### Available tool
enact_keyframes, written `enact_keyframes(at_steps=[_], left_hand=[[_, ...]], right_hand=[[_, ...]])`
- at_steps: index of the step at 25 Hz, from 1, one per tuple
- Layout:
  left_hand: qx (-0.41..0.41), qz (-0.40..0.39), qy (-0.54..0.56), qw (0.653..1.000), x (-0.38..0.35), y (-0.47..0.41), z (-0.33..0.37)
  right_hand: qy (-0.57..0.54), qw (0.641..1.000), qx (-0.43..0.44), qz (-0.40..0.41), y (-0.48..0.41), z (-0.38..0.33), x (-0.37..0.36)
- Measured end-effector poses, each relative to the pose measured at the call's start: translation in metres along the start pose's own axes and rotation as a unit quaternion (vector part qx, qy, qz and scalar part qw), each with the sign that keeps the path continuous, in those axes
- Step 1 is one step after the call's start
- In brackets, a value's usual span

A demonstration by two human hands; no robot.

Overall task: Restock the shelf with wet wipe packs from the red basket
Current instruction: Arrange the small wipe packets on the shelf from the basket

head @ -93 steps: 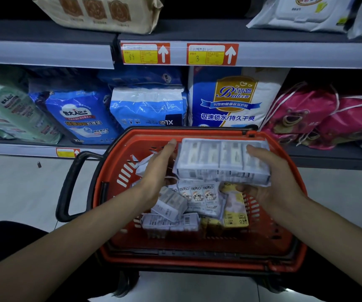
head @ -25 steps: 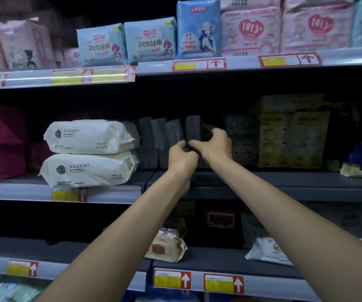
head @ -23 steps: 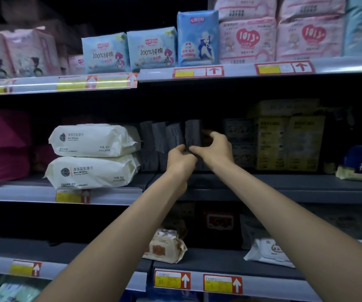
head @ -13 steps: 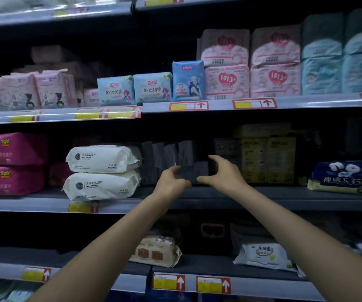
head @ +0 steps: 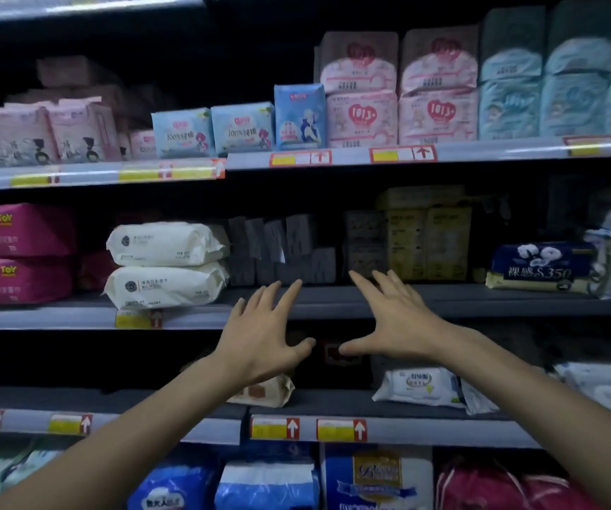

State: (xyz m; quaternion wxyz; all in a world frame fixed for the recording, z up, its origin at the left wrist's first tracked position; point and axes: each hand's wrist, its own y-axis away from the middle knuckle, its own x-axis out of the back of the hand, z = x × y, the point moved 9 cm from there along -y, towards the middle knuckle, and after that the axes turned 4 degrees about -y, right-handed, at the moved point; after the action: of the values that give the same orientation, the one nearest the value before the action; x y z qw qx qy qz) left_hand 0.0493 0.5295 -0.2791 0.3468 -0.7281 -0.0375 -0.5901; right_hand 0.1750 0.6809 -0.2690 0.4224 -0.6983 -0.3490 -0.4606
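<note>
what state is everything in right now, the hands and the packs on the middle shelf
left hand: open, fingers spread, holding nothing
right hand: open, fingers spread, holding nothing
grey wipe packs: on the middle shelf, a row standing upright, one lying across the front
white packs: two stacked flat, left of the grey ones

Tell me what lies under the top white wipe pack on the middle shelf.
A second white pack of the same kind, resting on the grey shelf. The top pack covers its upper face.
</note>
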Motion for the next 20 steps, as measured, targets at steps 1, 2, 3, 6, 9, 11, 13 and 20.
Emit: enact_keyframes(at_steps=[1,2,3,6,9,11,13,20], left_hand=[[-0.006,-0.005,-0.007,1.000,-0.010,0.010,0.001],[-0.014,-0.013,-0.009,1.000,-0.022,0.020,0.004],[-0.025,-0.024,-0.008,0.999,-0.036,0.031,0.007],[-0.055,-0.071,-0.004,0.996,-0.091,0.076,0.017],[-0.090,-0.111,0.007,0.990,-0.141,0.122,0.028],[-0.097,-0.141,0.023,0.985,-0.169,0.150,0.033],[-0.092,-0.175,0.037,0.979,-0.197,0.178,0.034],[-0.124,-0.337,-0.005,0.933,-0.330,0.269,0.035]], right_hand=[[0.005,1.000,0.004,-0.010,0.010,0.003,-0.010],[0.010,1.000,0.007,-0.018,0.021,0.006,-0.021],[0.019,0.999,0.012,-0.029,0.033,0.010,-0.035],[0.068,0.994,0.041,-0.079,0.073,0.021,-0.095],[0.074,0.986,0.076,-0.126,0.112,0.025,-0.159],[0.055,0.983,0.099,-0.147,0.132,0.028,-0.199],[0.044,0.978,0.110,-0.169,0.150,0.032,-0.241],[0.058,0.916,0.075,-0.390,0.218,0.043,-0.401]])
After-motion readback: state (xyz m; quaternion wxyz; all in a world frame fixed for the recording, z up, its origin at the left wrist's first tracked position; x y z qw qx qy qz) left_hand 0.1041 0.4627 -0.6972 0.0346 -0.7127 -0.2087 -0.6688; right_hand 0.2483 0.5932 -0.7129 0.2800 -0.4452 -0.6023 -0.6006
